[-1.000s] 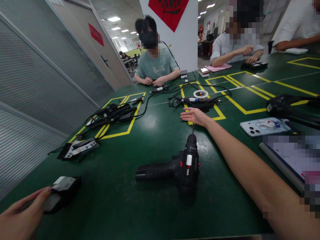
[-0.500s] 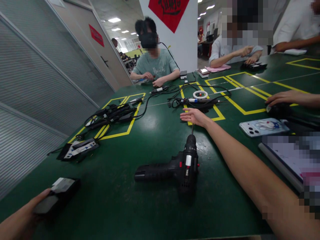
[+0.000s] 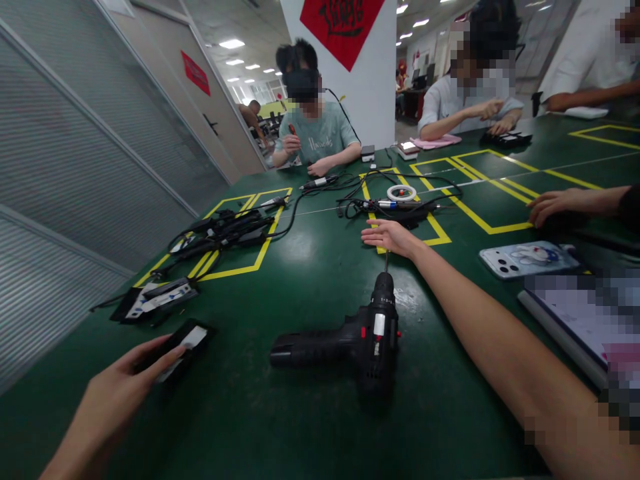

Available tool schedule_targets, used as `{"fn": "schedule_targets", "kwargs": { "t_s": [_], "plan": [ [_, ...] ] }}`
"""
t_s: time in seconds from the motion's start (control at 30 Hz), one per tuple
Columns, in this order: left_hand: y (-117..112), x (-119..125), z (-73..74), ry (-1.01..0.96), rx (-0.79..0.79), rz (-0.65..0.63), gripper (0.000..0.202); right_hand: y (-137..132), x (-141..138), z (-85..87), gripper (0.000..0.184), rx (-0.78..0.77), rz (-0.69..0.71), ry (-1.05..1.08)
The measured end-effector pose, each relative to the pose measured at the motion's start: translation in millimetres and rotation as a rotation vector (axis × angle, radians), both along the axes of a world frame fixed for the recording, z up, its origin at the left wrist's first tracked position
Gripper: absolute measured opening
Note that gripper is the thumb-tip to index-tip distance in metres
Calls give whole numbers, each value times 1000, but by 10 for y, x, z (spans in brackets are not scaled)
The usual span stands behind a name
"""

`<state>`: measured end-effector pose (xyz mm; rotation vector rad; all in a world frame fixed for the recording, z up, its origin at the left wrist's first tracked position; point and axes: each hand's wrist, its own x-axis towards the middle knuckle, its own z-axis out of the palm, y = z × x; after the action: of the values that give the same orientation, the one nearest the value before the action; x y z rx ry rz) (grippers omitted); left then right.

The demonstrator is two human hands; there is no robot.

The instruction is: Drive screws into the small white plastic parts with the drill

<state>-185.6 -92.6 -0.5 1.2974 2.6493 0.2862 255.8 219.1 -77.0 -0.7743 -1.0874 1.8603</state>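
Note:
My left hand grips a flat black box-shaped object with a white label, held over the table at the lower left. Its exact kind is not clear. Palm up and fingers stretched out, my right hand holds nothing and rests at the tip of the drill's bit. The black cordless drill lies on its side on the green table, its handle pointing left and its bit pointing away from me. Just beyond my right hand are a cabled tool with a blue band and a white ring.
Tangled black cables and tools lie at the left, by black-and-white packets. A phone and a grey-edged tablet-like slab lie at the right. Another person's hand rests beyond them. Several people sit around the table.
My left hand has carried the black object rightward and away from me, turning it. My right hand and the drill have stayed put. The person opposite has raised an orange-handled tool.

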Motion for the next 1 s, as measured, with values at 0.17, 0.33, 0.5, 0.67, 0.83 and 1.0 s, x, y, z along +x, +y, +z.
{"fn": "schedule_targets", "kwargs": {
  "t_s": [0.17, 0.33, 0.5, 0.67, 0.83, 1.0],
  "plan": [
    [767, 271, -117, -239, 189, -272, 59, -32, -32, 22, 46, 15, -13, -25],
    [1722, 943, -249, -334, 243, -621, 63, -76, -101, 55, 32, 74, -48, -136],
    [2416, 1655, -394, -414, 280, -922, 62, -70, -155, 31, 36, 248, -86, -304],
    [2761, 2100, -372, -424, 253, -1114, 56, 12, -161, -33, 52, 509, -61, -500],
    [2840, 2153, -300, -411, 219, -1248, 41, -16, -169, 26, 49, 690, -23, -669],
    [2841, 2125, -355, -384, 258, -1266, 46, -79, -182, 113, 43, 772, -51, -811]
  ]
}}
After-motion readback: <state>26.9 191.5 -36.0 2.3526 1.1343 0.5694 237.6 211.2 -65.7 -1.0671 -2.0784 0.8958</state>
